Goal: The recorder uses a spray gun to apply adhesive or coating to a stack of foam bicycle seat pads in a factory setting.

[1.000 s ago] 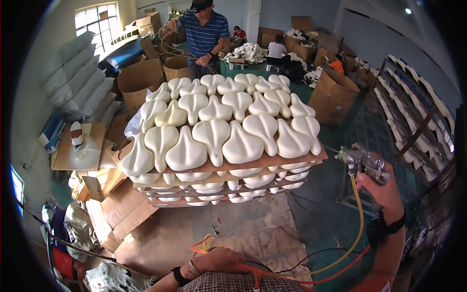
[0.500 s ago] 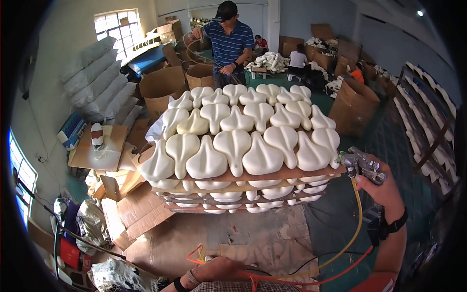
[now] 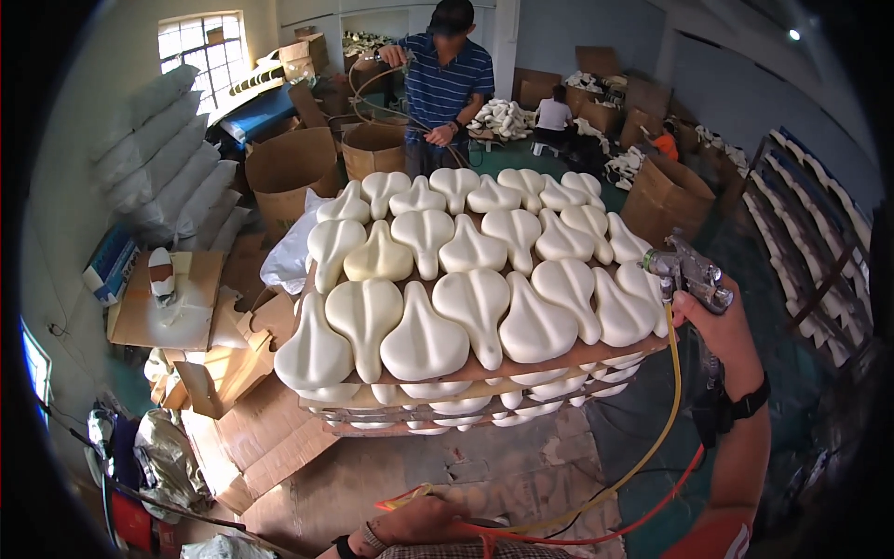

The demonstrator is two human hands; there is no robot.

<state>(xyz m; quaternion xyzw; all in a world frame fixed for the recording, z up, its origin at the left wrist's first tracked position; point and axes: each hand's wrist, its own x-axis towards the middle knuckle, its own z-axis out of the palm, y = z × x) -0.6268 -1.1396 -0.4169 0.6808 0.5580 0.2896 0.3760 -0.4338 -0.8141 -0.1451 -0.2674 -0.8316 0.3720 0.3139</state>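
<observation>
My right hand (image 3: pixel 722 331) grips a metal spray gun (image 3: pixel 687 272) at the right edge of a stack of boards (image 3: pixel 484 373). The top board carries several cream saddle-shaped foam pads (image 3: pixel 475 303) in rows. The gun's nozzle points left at the nearest pads. A yellow hose (image 3: pixel 663 419) and a red hose (image 3: pixel 643 517) run down from the gun to my left hand (image 3: pixel 419 524), which is closed on them low in the view, near my body.
A person in a striped shirt (image 3: pixel 445 88) stands behind the stack holding a hose. Another person (image 3: pixel 555 116) sits further back. Cardboard boxes (image 3: pixel 291 168) stand left and right, flattened cardboard (image 3: pixel 270 438) lies on the floor, racks (image 3: pixel 819 252) line the right wall.
The view has shifted so the stack sits more to the right and closer. My right hand with the spray gun has stayed at the stack's right edge, and my left hand still holds the hoses.
</observation>
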